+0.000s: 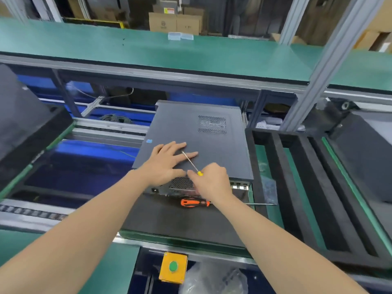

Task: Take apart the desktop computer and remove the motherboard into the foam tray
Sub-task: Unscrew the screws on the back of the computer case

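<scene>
A dark grey desktop computer [212, 145] lies on its side on a black mat [182, 223], its side panel up and its rear ports facing me. My left hand [167, 160] lies flat on the panel near its close edge, fingers spread. My right hand [212, 181] grips a small yellow-handled screwdriver [192, 163] at the case's rear edge; its metal shaft points up and left across my left fingers. An orange-and-black screwdriver [194, 202] lies on the mat just below the rear panel. A black foam tray [301, 187] with long slots stands to the right.
A yellow box with a green button [173, 267] sits at the bench's near edge, beside a clear plastic bag [214, 279]. Black foam pieces [25, 128] lean at the left. A green shelf [148, 52] runs across above, held by an aluminium post [314, 85].
</scene>
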Demonstrator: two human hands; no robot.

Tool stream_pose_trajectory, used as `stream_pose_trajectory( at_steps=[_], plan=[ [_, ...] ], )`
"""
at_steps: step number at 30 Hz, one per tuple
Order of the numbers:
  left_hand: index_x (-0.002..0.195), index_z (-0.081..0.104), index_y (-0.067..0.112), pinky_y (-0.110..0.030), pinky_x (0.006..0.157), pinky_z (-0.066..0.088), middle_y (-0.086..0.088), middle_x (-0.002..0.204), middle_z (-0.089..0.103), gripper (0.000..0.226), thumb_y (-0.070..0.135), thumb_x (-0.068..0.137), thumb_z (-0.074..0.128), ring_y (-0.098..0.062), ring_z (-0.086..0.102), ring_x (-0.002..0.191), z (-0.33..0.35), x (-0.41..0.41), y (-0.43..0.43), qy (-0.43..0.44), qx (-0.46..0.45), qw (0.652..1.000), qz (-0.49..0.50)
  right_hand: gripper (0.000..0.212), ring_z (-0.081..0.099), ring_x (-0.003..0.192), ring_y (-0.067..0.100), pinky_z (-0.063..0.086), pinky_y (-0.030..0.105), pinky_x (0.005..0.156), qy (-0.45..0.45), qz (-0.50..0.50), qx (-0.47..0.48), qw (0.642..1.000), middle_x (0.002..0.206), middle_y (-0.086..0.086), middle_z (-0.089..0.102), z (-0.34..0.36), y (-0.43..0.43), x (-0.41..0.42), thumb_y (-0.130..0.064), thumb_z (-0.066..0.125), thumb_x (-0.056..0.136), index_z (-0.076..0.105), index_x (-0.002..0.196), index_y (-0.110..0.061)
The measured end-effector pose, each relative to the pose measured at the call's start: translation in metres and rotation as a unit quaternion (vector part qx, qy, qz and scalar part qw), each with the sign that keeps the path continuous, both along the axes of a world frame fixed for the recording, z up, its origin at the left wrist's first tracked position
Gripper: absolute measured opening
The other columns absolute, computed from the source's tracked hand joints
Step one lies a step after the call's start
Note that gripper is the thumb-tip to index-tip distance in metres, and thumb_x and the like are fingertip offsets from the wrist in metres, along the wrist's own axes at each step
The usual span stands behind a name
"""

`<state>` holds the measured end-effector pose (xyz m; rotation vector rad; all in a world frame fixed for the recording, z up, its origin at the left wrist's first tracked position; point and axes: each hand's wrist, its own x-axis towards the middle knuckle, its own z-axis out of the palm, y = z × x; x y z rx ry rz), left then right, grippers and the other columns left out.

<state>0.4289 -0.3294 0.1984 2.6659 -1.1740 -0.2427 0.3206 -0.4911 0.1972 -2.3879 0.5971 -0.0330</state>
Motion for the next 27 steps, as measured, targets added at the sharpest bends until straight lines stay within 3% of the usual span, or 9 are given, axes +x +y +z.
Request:
stream_pose_trajectory(
  at_steps=[3, 4, 6, 8, 11, 14, 19, 22, 27],
  plan=[
    [0.146, 0.039, 0.06, -0.042, 0.122, 0.005, 0.006, 0.16, 0.029, 0.046, 0.049, 0.101, 0.036, -0.011, 0.015, 0.15, -0.001, 0.003, -0.009, 0.003, -0.046, 0.999, 0.026, 0.047, 0.064, 0.048, 0.018, 0.052, 0.03, 0.045, -0.011, -0.14, 0.241, 0.96, 0.063, 0.007, 0.074, -0.007, 0.018, -0.005, -0.048, 0.073, 0.089, 0.075, 0.086, -0.001],
    [0.147, 0.037, 0.06, -0.045, 0.122, 0.006, 0.004, 0.161, 0.028, 0.043, 0.048, 0.105, 0.033, -0.012, 0.015, 0.151, -0.003, 0.003, -0.013, -0.014, -0.043, 0.999, 0.029, 0.044, 0.057, 0.041, 0.017, 0.046, 0.026, 0.04, -0.014, -0.203, 0.348, 0.915, 0.068, 0.012, 0.076, -0.008, 0.025, -0.007, -0.043, 0.077, 0.09, 0.074, 0.091, 0.001],
    [0.152, 0.028, 0.059, -0.052, 0.123, 0.003, 0.002, 0.169, 0.017, 0.046, 0.055, 0.107, 0.024, -0.018, 0.008, 0.156, -0.007, -0.001, -0.022, -0.036, -0.016, 0.999, 0.031, 0.041, 0.055, 0.05, 0.02, 0.041, 0.022, 0.039, -0.014, -0.302, 0.509, 0.806, 0.09, 0.028, 0.076, -0.008, 0.038, -0.009, -0.038, 0.082, 0.088, 0.07, 0.1, 0.0],
    [0.154, 0.017, 0.06, -0.057, 0.123, 0.001, 0.005, 0.172, 0.006, 0.048, 0.058, 0.106, 0.017, -0.021, 0.001, 0.158, -0.011, -0.003, -0.029, -0.048, 0.008, 0.998, 0.04, 0.039, 0.057, 0.057, 0.021, 0.041, 0.021, 0.041, -0.034, -0.355, 0.564, 0.745, 0.096, 0.029, 0.075, -0.012, 0.047, -0.007, -0.036, 0.085, 0.086, 0.071, 0.102, -0.004],
    [0.155, 0.009, 0.061, -0.059, 0.123, 0.001, 0.005, 0.173, 0.002, 0.05, 0.056, 0.105, 0.013, -0.023, -0.001, 0.159, -0.015, -0.002, -0.031, -0.061, 0.02, 0.997, 0.045, 0.035, 0.04, 0.037, 0.013, 0.04, 0.022, 0.043, -0.056, -0.376, 0.546, 0.747, 0.078, 0.011, 0.079, -0.017, 0.057, -0.003, -0.038, 0.084, 0.086, 0.075, 0.095, -0.006],
    [0.155, 0.002, 0.06, -0.059, 0.123, 0.0, 0.004, 0.173, -0.001, 0.05, 0.053, 0.106, 0.01, -0.025, -0.003, 0.159, -0.017, -0.001, -0.028, -0.068, 0.027, 0.997, 0.037, 0.036, 0.036, 0.032, 0.012, 0.041, 0.023, 0.046, -0.076, -0.39, 0.583, 0.708, 0.076, 0.003, 0.079, -0.019, 0.066, -0.001, -0.044, 0.083, 0.086, 0.077, 0.091, -0.009],
    [0.156, -0.007, 0.055, -0.06, 0.124, 0.0, 0.001, 0.173, -0.005, 0.052, 0.049, 0.106, 0.006, -0.028, -0.004, 0.159, -0.02, -0.001, -0.025, -0.087, 0.041, 0.995, 0.021, 0.046, 0.042, 0.039, 0.016, 0.042, 0.025, 0.048, -0.129, -0.417, 0.575, 0.692, 0.081, 0.007, 0.078, -0.027, 0.08, 0.005, -0.054, 0.081, 0.085, 0.069, 0.088, -0.011],
    [0.157, -0.007, 0.054, -0.059, 0.124, 0.001, 0.001, 0.173, -0.004, 0.052, 0.048, 0.107, 0.007, -0.027, -0.004, 0.159, -0.021, -0.004, -0.023, -0.088, 0.043, 0.995, 0.023, 0.038, 0.047, 0.046, 0.017, 0.046, 0.029, 0.057, -0.159, -0.418, 0.552, 0.703, 0.08, 0.007, 0.075, -0.031, 0.082, 0.005, -0.047, 0.082, 0.086, 0.064, 0.081, -0.014],
    [0.157, -0.006, 0.053, -0.059, 0.124, 0.002, 0.001, 0.173, -0.002, 0.052, 0.049, 0.106, 0.004, -0.027, -0.002, 0.159, -0.023, -0.006, -0.022, -0.098, 0.041, 0.994, 0.024, 0.028, 0.055, 0.058, 0.019, 0.046, 0.032, 0.06, -0.177, -0.424, 0.568, 0.683, 0.072, 0.003, 0.072, -0.027, 0.082, 0.006, -0.032, 0.084, 0.083, 0.065, 0.077, -0.013]
  ],
)
